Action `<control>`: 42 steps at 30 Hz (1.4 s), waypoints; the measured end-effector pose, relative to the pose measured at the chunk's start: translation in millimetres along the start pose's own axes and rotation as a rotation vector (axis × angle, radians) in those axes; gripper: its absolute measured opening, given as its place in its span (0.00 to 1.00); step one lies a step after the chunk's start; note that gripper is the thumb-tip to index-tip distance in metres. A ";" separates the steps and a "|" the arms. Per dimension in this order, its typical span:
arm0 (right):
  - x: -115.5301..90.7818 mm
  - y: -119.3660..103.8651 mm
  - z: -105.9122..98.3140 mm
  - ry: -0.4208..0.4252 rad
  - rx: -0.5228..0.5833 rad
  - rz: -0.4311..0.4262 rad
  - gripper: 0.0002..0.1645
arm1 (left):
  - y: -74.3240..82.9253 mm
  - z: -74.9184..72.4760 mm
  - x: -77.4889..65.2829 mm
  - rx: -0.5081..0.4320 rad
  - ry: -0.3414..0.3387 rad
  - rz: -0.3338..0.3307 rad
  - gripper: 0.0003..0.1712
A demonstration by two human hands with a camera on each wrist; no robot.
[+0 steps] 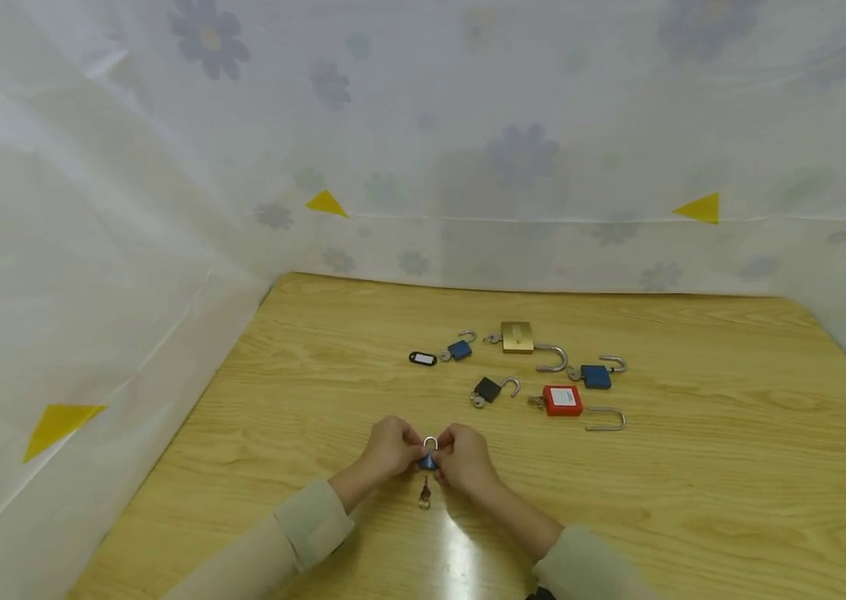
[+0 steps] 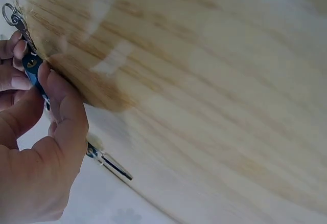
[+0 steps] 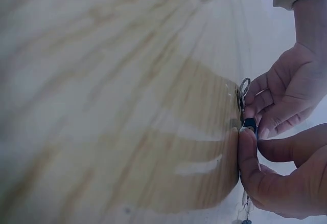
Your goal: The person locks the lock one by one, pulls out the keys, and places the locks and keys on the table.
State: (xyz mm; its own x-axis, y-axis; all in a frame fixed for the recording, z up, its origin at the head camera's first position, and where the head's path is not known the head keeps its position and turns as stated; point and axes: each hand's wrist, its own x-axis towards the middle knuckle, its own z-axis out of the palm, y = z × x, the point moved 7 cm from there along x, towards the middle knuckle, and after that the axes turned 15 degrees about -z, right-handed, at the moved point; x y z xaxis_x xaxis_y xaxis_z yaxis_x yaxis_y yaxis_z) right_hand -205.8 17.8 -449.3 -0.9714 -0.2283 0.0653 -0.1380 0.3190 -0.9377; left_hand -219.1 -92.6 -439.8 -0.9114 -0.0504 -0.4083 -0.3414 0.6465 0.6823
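Note:
A small blue padlock (image 1: 428, 461) sits between both hands near the front of the table, its silver shackle pointing away from me. My left hand (image 1: 392, 448) pinches its left side; my right hand (image 1: 465, 458) pinches the right. Fingertips cover much of the body. In the left wrist view, the left hand (image 2: 48, 155) has thumb and index finger on the padlock (image 2: 33, 69), whose keyhole end shows. The right hand (image 3: 286, 175) grips it from the other side in the right wrist view. Keys on a ring (image 1: 425, 493) lie just in front of the keyhole end.
Farther back lie open padlocks with keys: a small blue one (image 1: 459, 350), a large brass one (image 1: 518, 338), another blue one (image 1: 596, 377), a black one (image 1: 487, 389) and a red one (image 1: 563, 401). A black key tag (image 1: 423, 358) is at their left. Pale sheeting (image 1: 392, 125) surrounds the table.

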 end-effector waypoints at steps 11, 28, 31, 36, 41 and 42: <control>-0.2 1.7 -1.3 -0.025 -0.003 0.002 0.03 | 6.4 -0.4 -3.5 0.111 0.076 0.097 0.07; 6.2 18.2 -83.7 0.374 0.540 0.275 0.30 | 78.2 3.5 26.7 0.054 0.076 0.209 0.19; 11.0 21.7 -81.9 0.369 0.640 0.330 0.31 | 88.5 17.1 40.9 0.057 0.029 0.136 0.18; 18.6 24.4 -72.6 0.361 0.764 0.368 0.33 | 90.2 29.6 61.0 0.070 0.028 0.000 0.20; 23.3 28.5 -73.9 0.418 0.791 0.393 0.31 | 89.9 39.5 72.7 0.075 0.071 -0.041 0.17; 23.8 28.9 -74.5 0.424 0.796 0.397 0.30 | 90.5 41.0 73.8 0.075 0.082 -0.041 0.16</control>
State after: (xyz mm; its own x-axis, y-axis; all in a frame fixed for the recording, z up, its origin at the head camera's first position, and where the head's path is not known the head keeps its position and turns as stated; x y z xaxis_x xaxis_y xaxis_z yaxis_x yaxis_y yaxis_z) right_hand -247.4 90.2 -449.5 -0.9294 0.1602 -0.3325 0.2320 -0.4471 -0.8639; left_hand -307.8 -6.6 -433.0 -0.9137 -0.1384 -0.3820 -0.3637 0.6978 0.6171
